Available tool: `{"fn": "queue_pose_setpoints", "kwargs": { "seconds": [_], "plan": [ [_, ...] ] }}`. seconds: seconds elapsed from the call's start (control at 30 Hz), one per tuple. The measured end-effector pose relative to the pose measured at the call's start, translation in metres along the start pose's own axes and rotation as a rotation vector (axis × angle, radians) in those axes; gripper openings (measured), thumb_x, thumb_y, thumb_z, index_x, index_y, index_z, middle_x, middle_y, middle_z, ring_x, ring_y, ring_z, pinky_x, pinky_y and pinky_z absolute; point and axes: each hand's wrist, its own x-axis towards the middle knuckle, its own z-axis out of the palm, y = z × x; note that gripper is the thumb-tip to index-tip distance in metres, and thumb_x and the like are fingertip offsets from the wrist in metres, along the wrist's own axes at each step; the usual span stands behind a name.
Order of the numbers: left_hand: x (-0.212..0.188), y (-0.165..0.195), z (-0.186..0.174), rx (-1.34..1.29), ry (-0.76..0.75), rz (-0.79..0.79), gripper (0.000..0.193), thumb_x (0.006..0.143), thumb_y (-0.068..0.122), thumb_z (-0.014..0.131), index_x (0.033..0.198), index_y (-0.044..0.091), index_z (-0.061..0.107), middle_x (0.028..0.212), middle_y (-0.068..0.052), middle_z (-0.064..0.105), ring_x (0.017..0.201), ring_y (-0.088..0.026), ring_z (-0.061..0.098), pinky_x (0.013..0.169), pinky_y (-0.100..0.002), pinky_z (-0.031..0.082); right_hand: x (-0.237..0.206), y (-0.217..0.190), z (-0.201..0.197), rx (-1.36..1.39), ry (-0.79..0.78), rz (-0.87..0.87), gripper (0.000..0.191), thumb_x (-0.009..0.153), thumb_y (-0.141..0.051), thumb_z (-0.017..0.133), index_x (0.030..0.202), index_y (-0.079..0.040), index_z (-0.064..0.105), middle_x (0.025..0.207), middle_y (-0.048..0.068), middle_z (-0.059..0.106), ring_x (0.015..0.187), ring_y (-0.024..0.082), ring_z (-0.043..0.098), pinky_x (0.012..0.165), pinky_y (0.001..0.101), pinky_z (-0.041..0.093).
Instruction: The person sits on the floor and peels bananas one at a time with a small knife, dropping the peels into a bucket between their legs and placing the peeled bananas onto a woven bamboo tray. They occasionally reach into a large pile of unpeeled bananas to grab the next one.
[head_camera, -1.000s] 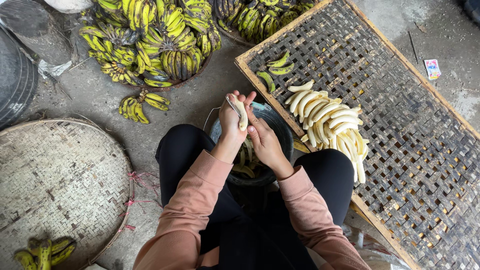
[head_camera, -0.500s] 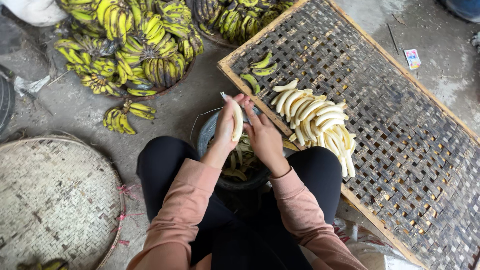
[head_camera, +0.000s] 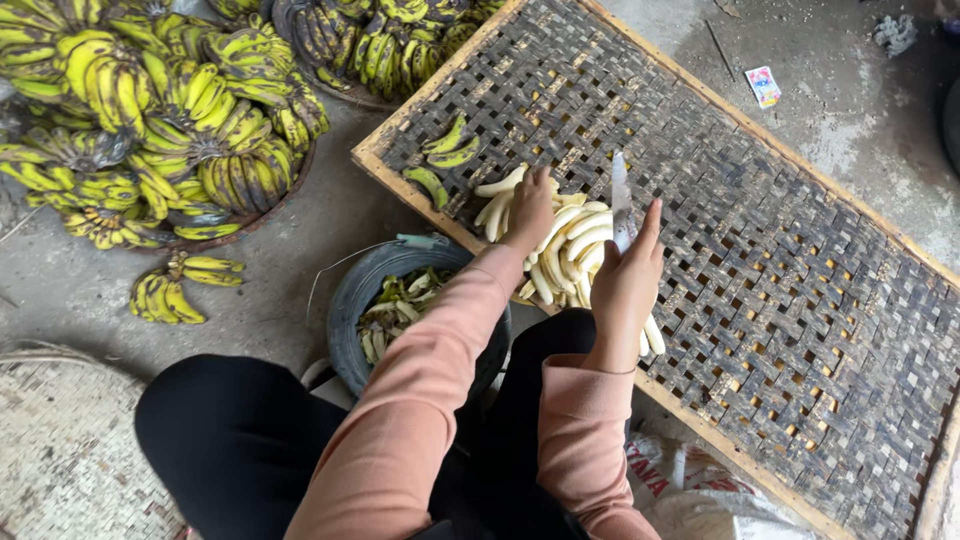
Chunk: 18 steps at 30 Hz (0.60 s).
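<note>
On woven tray (head_camera: 800, 300), peeled bananas (head_camera: 570, 245) under left grip (head_camera: 530, 205)

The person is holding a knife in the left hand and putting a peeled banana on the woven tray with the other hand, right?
Not quite. The head view shows the knife in the right hand, blade pointing up. It is the left hand that reaches to the peeled bananas on the woven tray.

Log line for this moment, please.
left hand: on peeled bananas | right hand: holds knife, blade up | tray: woven | tub: peels
</note>
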Motion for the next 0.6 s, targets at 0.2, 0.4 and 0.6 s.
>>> {"fn": "queue_pose_setpoints", "kwargs": {
  "seconds": [0.2, 0.4, 0.6],
  "plan": [
    [0.022, -0.049, -0.026, -0.684, 0.144, -0.754, 0.034, 0.1, 0.035, 0.049, 0.111, 0.007, 0.066, 0.085, -0.005, 0.067, 0.068, -0.018, 0.065, 0.058, -0.038, 0.05, -0.001, 0.004, -0.003, 0.215, -0.007, -0.082, 0.079, 0.096, -0.002, 0.069, 0.163, -0.014, 0.029, 0.139, 0.025, 0.06, 0.119, 0.042, 0.063, 0.096, 0.0456, 0.053],
    [0.02, -0.149, -0.09, 0.461, -0.246, 0.069, 0.03, 0.086, 0.009, 0.063, 0.111, 0.022, 0.074, 0.147, -0.013, 0.048, 0.138, -0.033, 0.04, 0.112, -0.068, 0.015, 0.0, 0.008, -0.01, 0.249, -0.03, -0.128, 0.078, 0.095, 0.004, 0.067, 0.163, -0.007, 0.029, 0.145, 0.027, 0.056, 0.128, 0.041, 0.061, 0.104, 0.0458, 0.051],
    [0.029, -0.169, -0.109, 0.655, -0.551, 0.311, 0.027, 0.096, 0.002, 0.062, 0.12, 0.014, 0.063, 0.142, -0.006, 0.055, 0.14, -0.028, 0.049, 0.124, -0.07, 0.013, -0.001, -0.008, -0.001, 0.424, -0.074, -0.124, 0.076, 0.096, 0.003, 0.065, 0.162, -0.007, 0.029, 0.136, 0.023, 0.061, 0.107, 0.03, 0.067, 0.09, 0.0374, 0.055]
  ]
}}
